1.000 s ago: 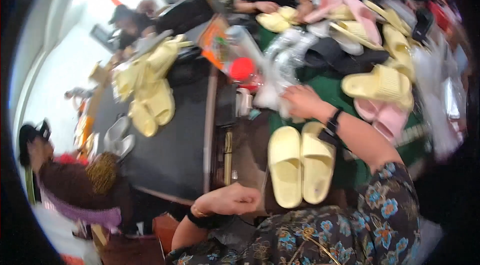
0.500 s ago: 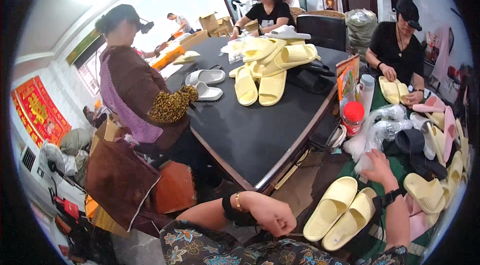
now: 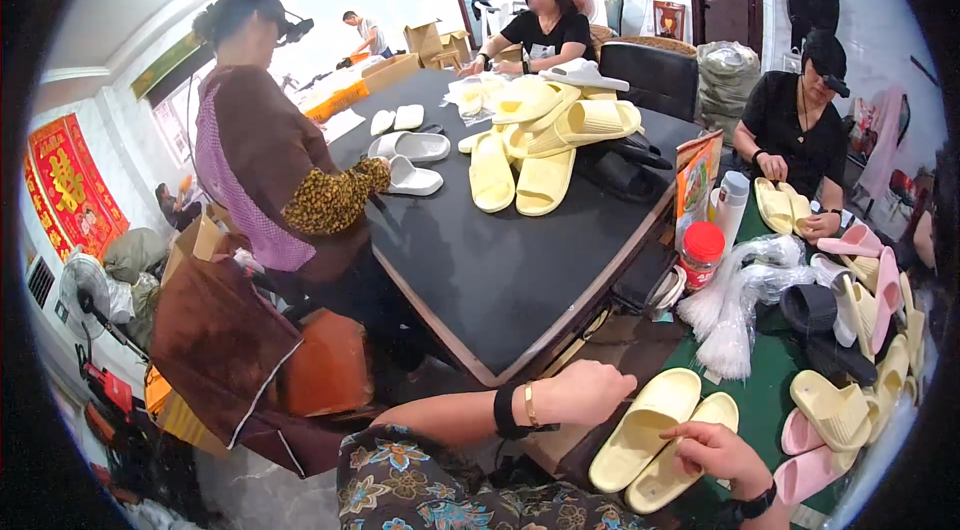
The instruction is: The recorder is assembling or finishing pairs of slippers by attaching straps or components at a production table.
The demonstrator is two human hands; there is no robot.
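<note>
A pair of pale yellow slippers lies just to the right of my body. My left hand (image 3: 590,393) is closed in a fist beside the left slipper (image 3: 655,415); whatever it holds, if anything, is hidden. My right hand (image 3: 722,455) hovers over the right slipper (image 3: 655,486), its fingers curled towards a pinch, and anything between them is too small to make out. Beyond the pair, bundles of thin clear plastic strands (image 3: 725,345) in wrapping lie on the green-covered surface (image 3: 768,375).
Yellow slippers (image 3: 545,180) are piled on the dark table (image 3: 480,275), near grey ones (image 3: 412,147). A red-lidded jar (image 3: 703,252) and a white bottle (image 3: 733,195) stand at its edge. Pink slippers (image 3: 815,472) and a black slipper (image 3: 815,310) lie rightward. Co-workers surround the table.
My right hand has drawn back from the plastic strands to the right slipper. My left fist has risen slightly and moved right. A co-worker at the left has shifted a hand by the grey slippers.
</note>
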